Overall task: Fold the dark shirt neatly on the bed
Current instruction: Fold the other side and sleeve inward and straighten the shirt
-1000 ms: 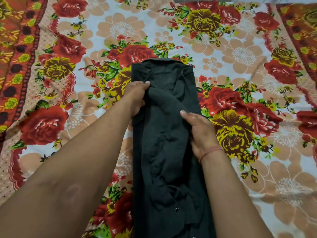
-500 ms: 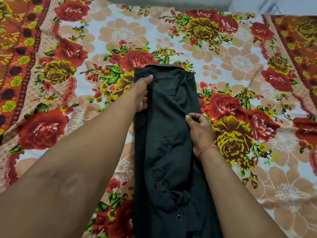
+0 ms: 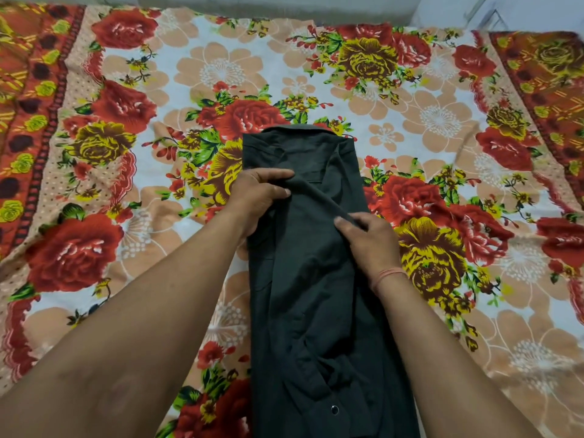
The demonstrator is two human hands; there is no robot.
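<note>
The dark shirt (image 3: pixel 311 298) lies on the bed as a long narrow strip, collar at the far end, hem running off the bottom edge. A snap button shows near the bottom. My left hand (image 3: pixel 257 197) rests on the shirt's left side below the collar, fingers pinching a ridge of fabric. My right hand (image 3: pixel 369 240) sits on the right side a little nearer to me, fingers closed on the same diagonal fold. A thread band circles my right wrist.
The bed is covered by a floral sheet (image 3: pixel 442 121) with red and yellow roses and an orange border on both sides. A pale wall (image 3: pixel 284 4) runs along the far edge of the bed.
My left hand has slid from the shirt's upper left corner toward its middle and pinched the fabric. My right hand has shifted inward, and a diagonal ridge now runs between both hands.
</note>
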